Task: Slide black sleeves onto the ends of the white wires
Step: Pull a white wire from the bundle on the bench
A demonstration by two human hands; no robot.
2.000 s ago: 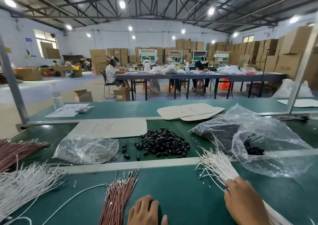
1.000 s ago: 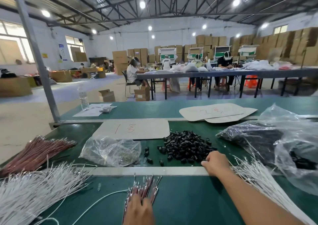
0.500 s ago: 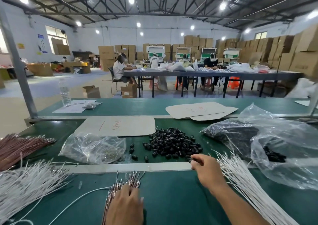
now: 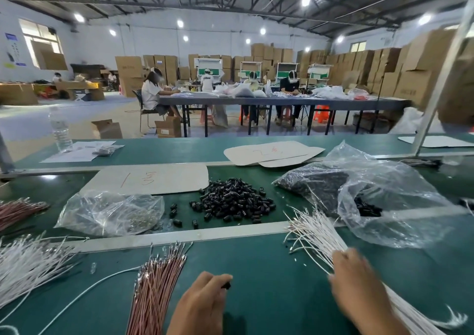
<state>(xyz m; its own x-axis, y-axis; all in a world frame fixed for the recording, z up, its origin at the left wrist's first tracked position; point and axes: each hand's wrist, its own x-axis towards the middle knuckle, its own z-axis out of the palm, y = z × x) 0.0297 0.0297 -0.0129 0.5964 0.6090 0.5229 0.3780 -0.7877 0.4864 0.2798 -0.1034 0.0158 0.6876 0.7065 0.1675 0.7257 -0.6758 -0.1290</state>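
A pile of black sleeves (image 4: 236,201) lies in the middle of the green bench. One black sleeve (image 4: 226,285) is pinched at the fingertips of my left hand (image 4: 202,304), low in the view beside the red-brown wires. A fanned bundle of white wires (image 4: 315,234) lies at the right, tips pointing away from me. My right hand (image 4: 356,283) lies blurred over the near part of that bundle, its fingertips hidden among the wires. A second heap of white wires (image 4: 28,265) sits at the far left.
A bundle of red-brown wires (image 4: 156,283) lies near my left hand, with a single white wire (image 4: 84,293) beside it. A clear bag of metal parts (image 4: 110,214), large plastic bags (image 4: 384,201), cardboard sheets (image 4: 151,178) and a metal strip (image 4: 179,234) cross the bench.
My right hand drew back from the sleeve pile to the white wire bundle on the right. My left hand now shows a black sleeve at its fingertips.
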